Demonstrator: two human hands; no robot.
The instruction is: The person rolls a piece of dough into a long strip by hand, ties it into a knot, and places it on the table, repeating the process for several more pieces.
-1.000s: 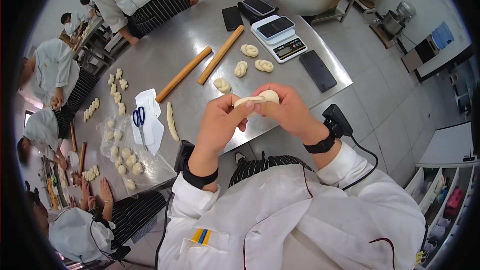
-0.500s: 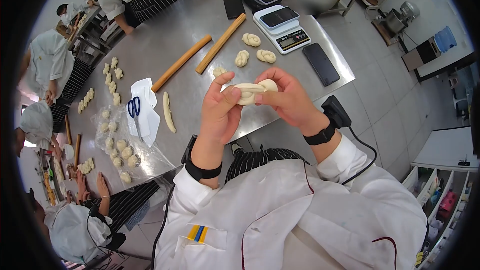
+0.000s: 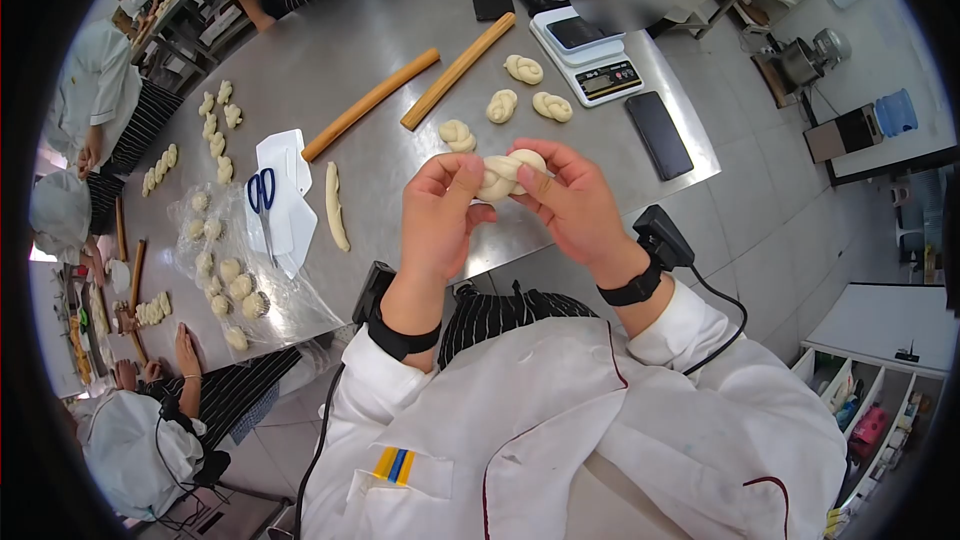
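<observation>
Between my two hands, above the near edge of the steel table [image 3: 385,180], is a pale knotted piece of dough [image 3: 503,178]. My left hand [image 3: 440,205] pinches its left end with thumb and fingers. On the right end, my right hand [image 3: 572,198] presses with the thumb while its fingers curl behind. Just beyond my left hand lies a knotted dough roll [image 3: 457,135]. Further back are several more, among them one knot [image 3: 502,106] and another knot [image 3: 552,107]. A plain dough strip [image 3: 336,207] lies left of my left hand.
Two wooden rolling pins, one left [image 3: 370,104] and one right [image 3: 458,71], lie mid-table. A kitchen scale [image 3: 590,58] and a phone [image 3: 660,135] sit right. Scissors [image 3: 262,192] rest on a white scraper [image 3: 290,210], beside plastic-covered dough balls [image 3: 230,285]. Co-workers stand around the table.
The dough in my hands has turned and now shows more of its braided loops. My left thumb sits further over it. The whole view has shifted slightly, uncovering the nearest knot on the table.
</observation>
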